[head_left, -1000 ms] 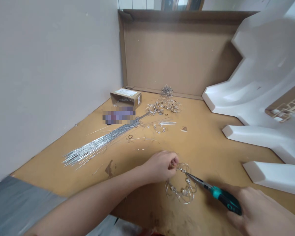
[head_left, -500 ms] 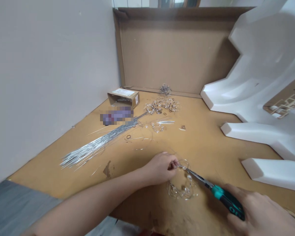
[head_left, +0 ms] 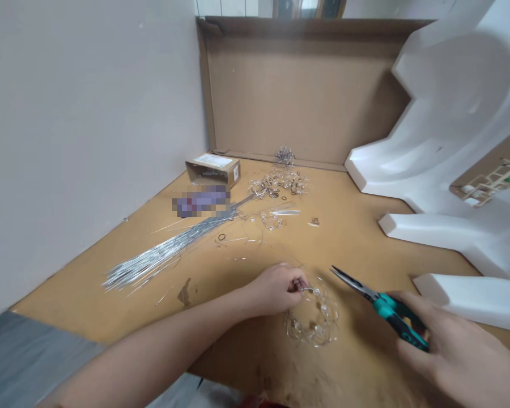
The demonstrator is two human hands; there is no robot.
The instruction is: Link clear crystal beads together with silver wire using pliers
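Observation:
My left hand pinches the upper left part of a ring of thin silvery wire with clear beads. The ring hangs or rests low over the table; which of the two I cannot tell. To its right, my right hand is wrapped round the teal and black handles of long-nose pliers. The pliers' jaws point up and left, slightly parted and apart from the ring. Farther off lies a long bundle of straight silver wires, with another small beaded wire piece near its far end.
Beyond the bundle lies a heap of wire rings and dark small loops. An open small carton and a blurred purple item stand at the left. White foam pieces line the right side; a cardboard panel closes the back.
The pliers have come away from the beaded ring, moving up and right, and their handles have spread. My left hand keeps its pinch on the ring, almost unmoved.

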